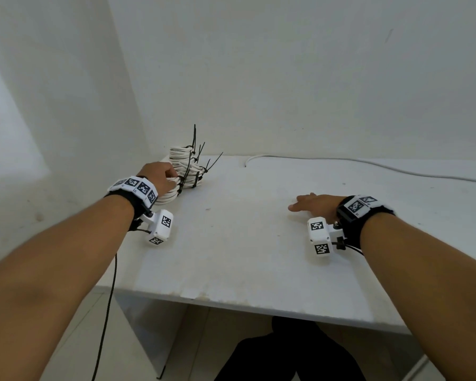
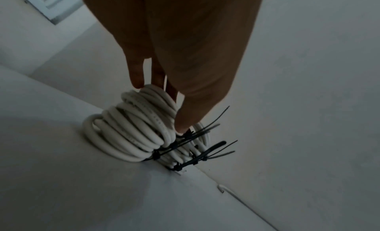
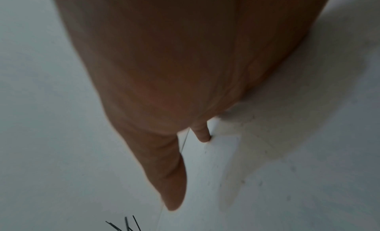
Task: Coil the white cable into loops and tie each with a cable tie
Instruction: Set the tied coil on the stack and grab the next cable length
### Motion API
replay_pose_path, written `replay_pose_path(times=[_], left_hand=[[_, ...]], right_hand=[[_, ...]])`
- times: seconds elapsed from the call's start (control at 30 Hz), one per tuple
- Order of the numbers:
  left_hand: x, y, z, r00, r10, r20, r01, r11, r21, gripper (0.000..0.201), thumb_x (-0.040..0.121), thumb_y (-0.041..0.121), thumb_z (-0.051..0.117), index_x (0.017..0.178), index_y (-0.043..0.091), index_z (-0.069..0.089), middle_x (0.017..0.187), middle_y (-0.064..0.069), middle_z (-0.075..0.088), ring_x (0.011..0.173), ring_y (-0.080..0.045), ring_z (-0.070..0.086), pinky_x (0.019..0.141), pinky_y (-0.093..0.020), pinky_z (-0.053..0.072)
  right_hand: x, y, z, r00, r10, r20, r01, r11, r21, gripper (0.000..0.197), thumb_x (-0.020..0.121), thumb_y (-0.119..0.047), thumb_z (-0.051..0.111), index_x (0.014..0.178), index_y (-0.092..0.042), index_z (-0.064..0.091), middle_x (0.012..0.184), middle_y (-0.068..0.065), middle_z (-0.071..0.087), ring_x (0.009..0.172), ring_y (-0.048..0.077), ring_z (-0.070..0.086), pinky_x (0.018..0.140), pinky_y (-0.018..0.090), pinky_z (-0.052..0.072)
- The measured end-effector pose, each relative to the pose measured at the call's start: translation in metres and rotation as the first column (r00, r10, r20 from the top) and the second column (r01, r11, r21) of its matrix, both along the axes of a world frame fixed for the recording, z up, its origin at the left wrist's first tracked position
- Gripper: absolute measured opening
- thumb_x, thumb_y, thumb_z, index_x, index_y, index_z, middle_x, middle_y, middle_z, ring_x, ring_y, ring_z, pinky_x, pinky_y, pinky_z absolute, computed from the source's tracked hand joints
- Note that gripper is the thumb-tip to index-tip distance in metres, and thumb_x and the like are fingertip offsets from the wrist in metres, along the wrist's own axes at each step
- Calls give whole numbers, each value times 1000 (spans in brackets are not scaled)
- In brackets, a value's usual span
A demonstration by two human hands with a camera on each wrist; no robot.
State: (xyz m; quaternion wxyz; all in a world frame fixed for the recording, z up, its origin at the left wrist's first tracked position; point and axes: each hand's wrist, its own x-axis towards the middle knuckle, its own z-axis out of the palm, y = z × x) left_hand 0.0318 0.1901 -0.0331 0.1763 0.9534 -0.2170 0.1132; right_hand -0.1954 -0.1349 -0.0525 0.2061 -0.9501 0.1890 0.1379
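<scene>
The stack of coiled white cable [image 1: 186, 171] stands at the far left corner of the white table [image 1: 245, 243], close to the wall, and serves as the marker for everything else. Each coil in the stack is bound with a black cable tie [image 1: 194, 138], and the tie tails stick up and out toward the right of the stack. In the left wrist view the coils [image 2: 133, 130] lie piled one on another, with the ties [image 2: 197, 155] bunched on the side nearest the wall.

The left hand [image 1: 160, 176] is on the near left side of the stack. Its fingers [image 2: 135, 75] curl over the top coil while the thumb presses against the side next to the ties, so it grips the uppermost coil.

The right hand [image 1: 313, 202] lies well to the right of the stack, flat on the table with the fingers stretched out and holding nothing. The right wrist view shows the same hand [image 3: 174, 88] palm-down, fingertips touching the surface.

A loose length of white cable [image 1: 341, 160] runs along the far edge of the table, right of the stack and apart from it, its end pointing toward the stack.
</scene>
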Motion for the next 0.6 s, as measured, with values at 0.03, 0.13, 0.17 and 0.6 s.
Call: replay_pose_path(times=[0.03, 0.13, 0.17, 0.6], left_hand=[[0, 1, 1, 1000, -11, -9, 12, 1000, 4, 23, 85, 15, 68, 107, 15, 69, 113, -8, 67, 105, -27, 59, 83, -26, 41], [0, 4, 4, 999, 13, 42, -14, 1000, 9, 16, 84, 24, 69, 99, 22, 74, 107, -7, 66, 101, -29, 60, 86, -33, 47], [-1, 2, 4, 996, 20, 87, -17, 999, -39, 11, 84, 23, 69, 94, 23, 73, 102, -7, 64, 99, -30, 59, 87, -36, 48], [-18, -171, 7, 932, -334, -138, 313, 937, -155, 10, 89, 23, 62, 92, 24, 71, 95, 0, 70, 91, -20, 66, 77, -26, 50]], right_hand=[[2, -3, -1, 1000, -8, 8, 7, 1000, 8, 51, 106, -35, 36, 155, -31, 22, 165, -5, 7, 152, 18, -5, 110, 28, 30], [1, 3, 0, 1000, -16, 8, 16, 1000, 24, 72, 96, -55, 47, 156, -26, 20, 165, 0, 9, 152, 19, 1, 102, 29, 39], [2, 4, 0, 999, -50, -2, 50, 998, 37, 90, 84, -73, 51, 156, -26, 21, 164, 0, 11, 151, 20, 8, 100, 30, 42], [5, -52, 0, 924, -381, 24, 381, 914, -140, 120, 56, -95, 52, 145, -16, 39, 142, 11, 49, 122, 33, 51, 99, 38, 40]])
